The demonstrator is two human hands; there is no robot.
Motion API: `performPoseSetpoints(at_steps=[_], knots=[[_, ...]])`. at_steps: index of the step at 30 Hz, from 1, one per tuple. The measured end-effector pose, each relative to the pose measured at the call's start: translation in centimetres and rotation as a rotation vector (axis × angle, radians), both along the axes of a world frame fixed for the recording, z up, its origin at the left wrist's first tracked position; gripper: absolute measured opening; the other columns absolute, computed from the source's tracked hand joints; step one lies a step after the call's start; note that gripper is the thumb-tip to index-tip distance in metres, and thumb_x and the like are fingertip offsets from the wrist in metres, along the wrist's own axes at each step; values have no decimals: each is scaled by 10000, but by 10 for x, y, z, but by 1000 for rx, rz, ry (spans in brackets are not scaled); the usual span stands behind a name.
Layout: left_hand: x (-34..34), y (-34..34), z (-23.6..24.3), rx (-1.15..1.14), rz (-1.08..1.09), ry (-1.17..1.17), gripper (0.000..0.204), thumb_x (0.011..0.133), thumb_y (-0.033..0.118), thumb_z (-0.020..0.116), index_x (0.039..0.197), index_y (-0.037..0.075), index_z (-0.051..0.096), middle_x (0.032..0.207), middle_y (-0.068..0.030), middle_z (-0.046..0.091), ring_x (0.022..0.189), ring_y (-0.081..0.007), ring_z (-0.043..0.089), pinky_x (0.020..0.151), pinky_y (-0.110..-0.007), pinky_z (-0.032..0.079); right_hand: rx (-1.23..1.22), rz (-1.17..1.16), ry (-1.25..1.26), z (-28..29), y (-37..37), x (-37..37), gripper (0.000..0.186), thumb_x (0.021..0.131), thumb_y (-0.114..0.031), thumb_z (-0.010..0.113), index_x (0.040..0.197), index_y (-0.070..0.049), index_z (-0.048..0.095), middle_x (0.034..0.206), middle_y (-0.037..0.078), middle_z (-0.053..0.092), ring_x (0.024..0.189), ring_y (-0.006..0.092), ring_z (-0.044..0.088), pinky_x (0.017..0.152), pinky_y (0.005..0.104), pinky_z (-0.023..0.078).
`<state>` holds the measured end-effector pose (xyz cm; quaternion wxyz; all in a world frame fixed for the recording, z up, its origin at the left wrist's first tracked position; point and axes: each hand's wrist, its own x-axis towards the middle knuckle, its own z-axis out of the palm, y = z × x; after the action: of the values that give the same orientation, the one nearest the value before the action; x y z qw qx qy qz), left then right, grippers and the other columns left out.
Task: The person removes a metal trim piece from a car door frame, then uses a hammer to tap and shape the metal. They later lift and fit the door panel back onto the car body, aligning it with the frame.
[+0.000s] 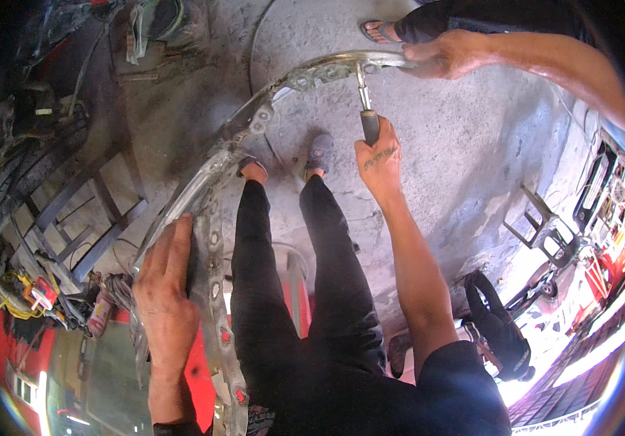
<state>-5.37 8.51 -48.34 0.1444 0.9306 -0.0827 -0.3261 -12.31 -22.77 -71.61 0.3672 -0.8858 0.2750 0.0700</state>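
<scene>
A long, curved metal car-body frame strip (214, 291) arches from my lower left up to the top middle. It has a row of holes, bare shiny patches and rough edges. My left hand (167, 291) is wrapped over its near left stretch, fingers together and thumb hidden. In my right hand (380, 156) is a hand tool (369, 125) with a dark grip and bright metal shaft. The tool's far end meets the inner edge of the strip, and its tip is hard to make out there. Another person's hand (454, 54) grasps the strip's far right end.
That person's sandalled foot (381, 31) stands at the top. My own shoes (319, 152) are on the grey concrete floor (428, 189). A metal rack (87, 203) and assorted parts lie left; a dark bag (497, 327) and chair-like frame (552, 236) stand right. A hose crosses the floor.
</scene>
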Motion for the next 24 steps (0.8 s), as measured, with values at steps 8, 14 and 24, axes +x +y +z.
performPoseSetpoints(at_steps=[8, 14, 24], knots=[[0, -1, 2, 6, -13, -3, 804, 717, -210, 507, 1464, 80, 567, 1343, -218, 647, 1217, -436, 624, 1034, -492, 496, 23, 1, 101, 29, 8, 1, 421, 810, -82, 584, 1210, 51, 582, 1039, 292, 630, 965, 487, 624, 882, 527, 492], [3, 3, -1, -47, 25, -19, 781, 727, -206, 486, 1449, 74, 578, 1337, -228, 644, 1219, -443, 618, 1041, -498, 484, 57, -29, 68, 26, 5, 7, 515, 807, -38, 587, 1308, 72, 549, 1179, 318, 603, 1091, 508, 610, 945, 542, 499], [3, 1, 0, 0, 6, -11, 755, 754, -200, 451, 1440, 83, 589, 1347, -212, 648, 1242, -434, 611, 1049, -503, 475, 81, -58, -60, -7, -14, -7, 652, 802, -51, 578, 1442, 34, 494, 1297, 280, 564, 1155, 480, 590, 1008, 500, 483]])
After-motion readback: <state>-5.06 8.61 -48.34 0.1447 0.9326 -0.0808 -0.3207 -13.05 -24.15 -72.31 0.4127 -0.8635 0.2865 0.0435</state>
